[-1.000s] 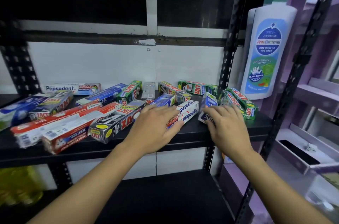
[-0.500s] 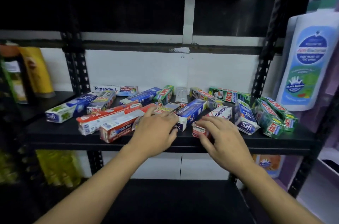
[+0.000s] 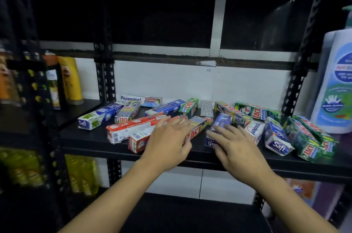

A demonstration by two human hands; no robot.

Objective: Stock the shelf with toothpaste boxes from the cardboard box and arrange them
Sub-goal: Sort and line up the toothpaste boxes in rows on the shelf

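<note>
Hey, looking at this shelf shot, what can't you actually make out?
- Head view: boxes under the left hand and right hand, partly covered.
- White pump bottle, cut off by the right edge.
- Yellow and orange bottles at left, labels blurred.
- Cardboard supply box: out of frame.

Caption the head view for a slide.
Both hands, left and right, rest flat on scattered toothpaste boxes on a black shelf.

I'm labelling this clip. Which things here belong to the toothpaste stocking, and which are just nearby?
Belongs:
toothpaste boxes
black shelf
left hand
right hand

Nearby:
white pump bottle
yellow bottles
orange-yellow packs
</note>
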